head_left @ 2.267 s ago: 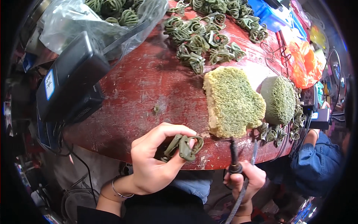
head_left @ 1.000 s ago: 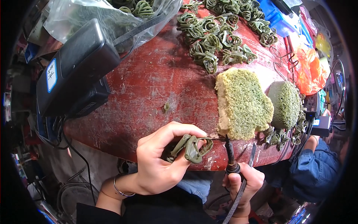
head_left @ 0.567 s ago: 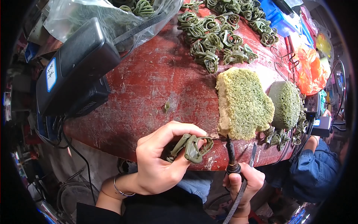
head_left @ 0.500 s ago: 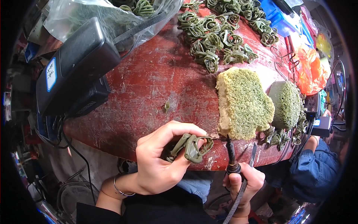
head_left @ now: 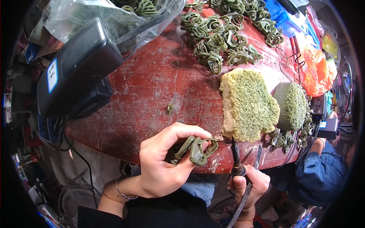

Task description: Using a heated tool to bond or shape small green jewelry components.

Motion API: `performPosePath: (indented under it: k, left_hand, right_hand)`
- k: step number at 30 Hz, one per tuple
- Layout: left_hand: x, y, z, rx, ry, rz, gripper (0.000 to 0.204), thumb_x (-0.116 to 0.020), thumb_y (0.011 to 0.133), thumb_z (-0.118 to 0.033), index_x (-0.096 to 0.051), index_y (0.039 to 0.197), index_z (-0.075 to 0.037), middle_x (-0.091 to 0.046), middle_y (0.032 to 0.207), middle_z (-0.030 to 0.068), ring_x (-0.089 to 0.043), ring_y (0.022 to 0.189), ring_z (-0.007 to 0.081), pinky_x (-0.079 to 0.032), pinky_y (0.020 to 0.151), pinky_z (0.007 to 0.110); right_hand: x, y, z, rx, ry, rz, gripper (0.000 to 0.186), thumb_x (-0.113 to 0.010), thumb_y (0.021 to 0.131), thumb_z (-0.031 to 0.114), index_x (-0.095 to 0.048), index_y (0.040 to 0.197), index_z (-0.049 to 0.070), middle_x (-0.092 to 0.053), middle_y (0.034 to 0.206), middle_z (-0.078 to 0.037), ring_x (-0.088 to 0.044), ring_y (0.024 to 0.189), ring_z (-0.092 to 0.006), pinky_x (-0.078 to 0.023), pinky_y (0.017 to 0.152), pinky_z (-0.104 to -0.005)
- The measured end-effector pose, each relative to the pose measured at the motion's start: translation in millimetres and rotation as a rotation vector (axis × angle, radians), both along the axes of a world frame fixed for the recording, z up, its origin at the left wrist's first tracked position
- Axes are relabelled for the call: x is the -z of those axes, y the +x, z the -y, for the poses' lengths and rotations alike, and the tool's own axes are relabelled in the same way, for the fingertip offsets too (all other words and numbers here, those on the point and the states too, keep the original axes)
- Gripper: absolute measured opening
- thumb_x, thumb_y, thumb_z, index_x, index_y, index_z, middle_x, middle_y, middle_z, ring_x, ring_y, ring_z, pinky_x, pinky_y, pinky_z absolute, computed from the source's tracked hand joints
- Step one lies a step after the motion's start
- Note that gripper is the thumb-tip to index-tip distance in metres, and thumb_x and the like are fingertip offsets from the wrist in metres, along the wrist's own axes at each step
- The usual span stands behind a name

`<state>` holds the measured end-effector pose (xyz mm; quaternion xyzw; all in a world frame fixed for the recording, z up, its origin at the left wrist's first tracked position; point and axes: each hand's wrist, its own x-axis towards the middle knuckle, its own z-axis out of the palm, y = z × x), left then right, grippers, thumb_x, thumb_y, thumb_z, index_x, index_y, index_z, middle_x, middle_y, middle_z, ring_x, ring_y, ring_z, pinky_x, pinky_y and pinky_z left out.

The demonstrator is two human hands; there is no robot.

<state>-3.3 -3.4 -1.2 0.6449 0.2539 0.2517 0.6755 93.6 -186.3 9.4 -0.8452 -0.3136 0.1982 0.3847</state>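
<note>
My left hand (head_left: pixel 163 163), a bangle on its wrist, is closed round a looped dull-green piece (head_left: pixel 197 151) that looks like wax; part of it is hidden in my palm. In my right hand (head_left: pixel 251 184) is a soldering iron (head_left: pixel 236 157) with a blackened shaft, held upright. From its top a thin dark tip seems to reach left towards the looped piece; whether they touch, I cannot tell. A narrow metal blade (head_left: pixel 259 156) also sticks up from my right fingers. Just beyond the iron lies a crumbly yellow-green sponge-like block (head_left: pixel 251 106).
Several green looped pieces (head_left: pixel 216 41) are heaped on the worn red table (head_left: pixel 152 87). A round green-topped block (head_left: pixel 292 106) stands at right, near a person's denim sleeve (head_left: pixel 321 176). A black device (head_left: pixel 76 68) and plastic bag (head_left: pixel 83 22) occupy the left.
My left hand and the looped piece have shifted very slightly. My right hand and the soldering iron look unmoved.
</note>
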Motion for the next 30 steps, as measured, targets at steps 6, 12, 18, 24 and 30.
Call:
performPosePath:
  k: [6, 12, 18, 24, 30]
  left_hand:
    - [-4.9, -2.9, 1.0, -0.052, -0.087, -0.053, 0.025, -0.063, 0.072, 0.011, -0.063, 0.095, 0.002, -0.064, 0.083, 0.0084, -0.062, 0.075, 0.0112, -0.048, 0.068, 0.022]
    - [-4.5, -1.5, 0.9, -0.081, -0.111, -0.05, 0.023, -0.065, 0.074, 0.01, -0.063, 0.095, 0.002, -0.065, 0.083, 0.0083, -0.061, 0.074, 0.0102, -0.047, 0.067, 0.022]
    - [-6.2, -0.3, 2.0, -0.09, -0.117, -0.044, 0.022, -0.065, 0.074, 0.01, -0.063, 0.094, 0.002, -0.064, 0.082, 0.0076, -0.06, 0.074, 0.0088, -0.047, 0.065, 0.021]
    - [1.1, -2.4, -0.7, -0.032, -0.021, -0.004, 0.012, -0.061, 0.085, 0.0, -0.057, 0.096, 0.003, -0.064, 0.086, 0.0119, -0.054, 0.054, 0.0046, -0.041, 0.041, 0.017]
    - [1.0, -1.3, 0.6, -0.026, -0.012, 0.011, 0.012, -0.061, 0.085, -0.001, -0.057, 0.096, 0.002, -0.064, 0.087, 0.0117, -0.054, 0.054, 0.0045, -0.041, 0.042, 0.017]
  right_hand:
    - [5.9, -0.5, -7.2, -0.018, 0.028, 0.103, 0.055, -0.056, 0.087, 0.048, -0.058, 0.066, -0.003, -0.051, 0.045, -0.002, -0.052, 0.038, -0.0096, -0.037, 0.037, -0.0202]
    - [2.1, 0.2, -4.6, -0.015, 0.005, 0.052, 0.044, -0.063, 0.082, 0.043, -0.062, 0.074, 0.0, -0.053, 0.051, -0.003, -0.054, 0.043, -0.0144, -0.04, 0.042, -0.0238]
    - [-0.1, 0.3, -1.5, -0.015, -0.015, 0.018, 0.036, -0.071, 0.078, 0.037, -0.066, 0.08, 0.002, -0.055, 0.056, -0.005, -0.056, 0.046, -0.0188, -0.042, 0.045, -0.0274]
    - [4.9, -0.1, -3.8, -0.021, 0.004, 0.065, 0.045, -0.062, 0.082, 0.044, -0.062, 0.073, 0.0, -0.053, 0.05, -0.003, -0.054, 0.042, -0.0138, -0.039, 0.041, -0.0237]
    - [1.5, 0.6, -0.9, -0.028, 0.021, 0.035, 0.037, -0.07, 0.079, 0.038, -0.066, 0.08, 0.001, -0.054, 0.055, -0.005, -0.055, 0.046, -0.0174, -0.042, 0.045, -0.0269]
